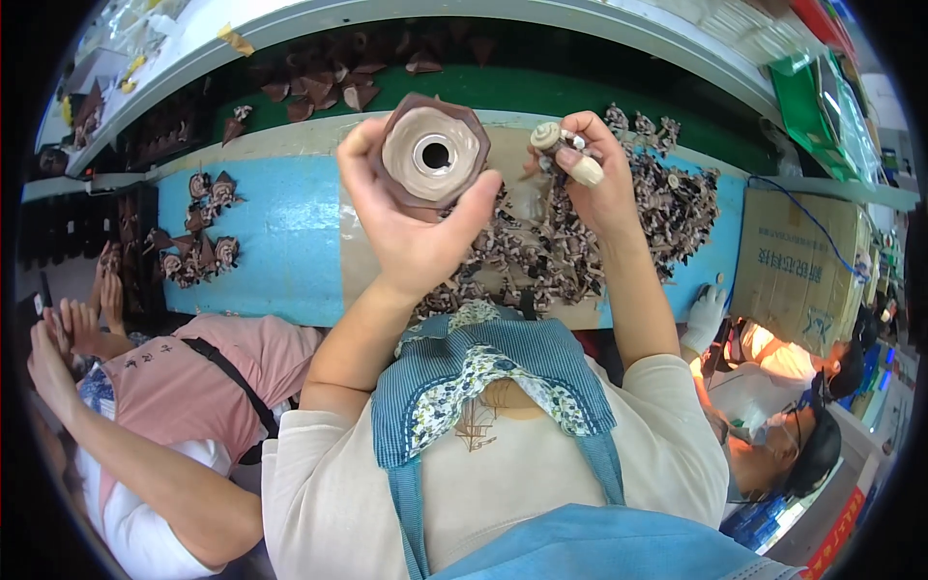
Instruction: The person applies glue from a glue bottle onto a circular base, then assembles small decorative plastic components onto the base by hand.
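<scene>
Your left hand (411,232) cradles the brown cup (414,155), thumb and fingers around its outside, its round hole facing you; your right hand (607,188) pinches the small piece (586,171), apart from the cup, above the pile (522,253). If that fingertip pinch loosens, the piece could drop and get lost among lookalikes; a slack left hold might let the cup slip. The cup is faceted, glossy inside; the piece is knobbly with rounded cream ends. Beyond, angular brown cones (317,92) lie on the green belt (551,82).
</scene>
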Available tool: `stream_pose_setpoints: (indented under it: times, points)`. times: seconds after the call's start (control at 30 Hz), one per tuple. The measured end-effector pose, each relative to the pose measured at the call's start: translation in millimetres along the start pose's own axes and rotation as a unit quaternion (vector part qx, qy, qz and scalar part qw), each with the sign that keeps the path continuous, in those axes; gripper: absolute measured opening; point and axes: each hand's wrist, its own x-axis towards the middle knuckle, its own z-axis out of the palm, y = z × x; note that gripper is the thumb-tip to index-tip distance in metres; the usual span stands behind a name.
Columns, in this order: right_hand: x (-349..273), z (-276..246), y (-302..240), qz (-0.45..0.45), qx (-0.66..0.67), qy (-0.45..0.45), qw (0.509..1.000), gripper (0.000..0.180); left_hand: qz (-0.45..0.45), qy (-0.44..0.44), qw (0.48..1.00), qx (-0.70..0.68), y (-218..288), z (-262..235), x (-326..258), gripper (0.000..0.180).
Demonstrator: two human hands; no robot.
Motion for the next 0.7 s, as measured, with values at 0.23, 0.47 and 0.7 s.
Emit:
stream_pose_setpoints:
  times: [0.23, 0.47, 0.7]
  points:
    - [-42.4, 15.6, -41.9, -0.004, 0.01, -0.062, 0.998, 0.041, -0.288, -0.203, 0.932, -0.088, 28.1, -10.8, -18.1, 0.077]
    - [-56.8, 33.2, -76.0, -0.087, -0.152, -0.133, 0.976, 0.027, -0.269, -0.262, 0.927, -0.009, 42.0, -3.5, -25.2, 0.071]
    - [-54.0, 53.9, -102.2, -0.29, -0.457, -0.273, 0.795, 0.033, -0.28, -0.356, 0.891, -0.019, 48.7, -4.8, -22.8, 0.069]
